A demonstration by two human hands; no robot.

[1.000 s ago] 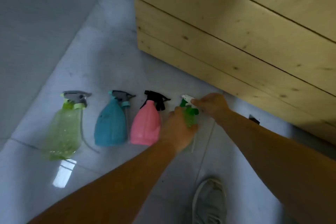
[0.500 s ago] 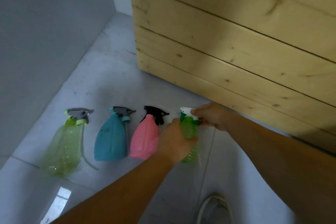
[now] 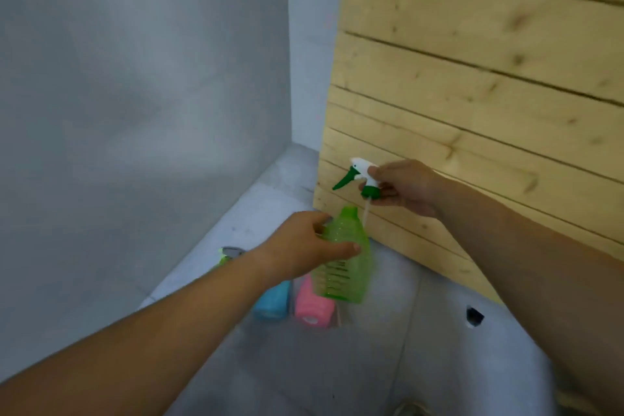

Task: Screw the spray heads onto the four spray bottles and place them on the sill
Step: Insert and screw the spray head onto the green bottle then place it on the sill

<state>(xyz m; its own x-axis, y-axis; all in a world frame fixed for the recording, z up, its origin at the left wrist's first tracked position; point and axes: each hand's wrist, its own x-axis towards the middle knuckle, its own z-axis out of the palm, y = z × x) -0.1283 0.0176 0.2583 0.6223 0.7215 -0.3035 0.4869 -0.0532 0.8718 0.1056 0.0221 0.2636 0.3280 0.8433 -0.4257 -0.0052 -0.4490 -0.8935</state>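
My left hand [image 3: 305, 248] grips a green translucent spray bottle [image 3: 347, 263] lifted off the floor, its neck bare. My right hand [image 3: 405, 187] holds the white and green spray head [image 3: 359, 176] just above the neck, apart from it, with its dip tube hanging beside the bottle's shoulder. Below, on the floor, lie a pink bottle [image 3: 312, 309] and a blue bottle [image 3: 273, 300], both partly hidden by my left arm. Only the grey and yellow-green head of the light green bottle [image 3: 229, 253] shows.
A pale wooden slatted wall [image 3: 472, 94] rises on the right, right behind my right hand. A grey wall [image 3: 135, 94] stands on the left. The floor is grey tile [image 3: 388, 365], with a small dark object [image 3: 474, 316] near the wood's base.
Both hands have lifted the green bottle off the floor. The spray head now sits apart from the neck, held above it. The view has tilted upward.
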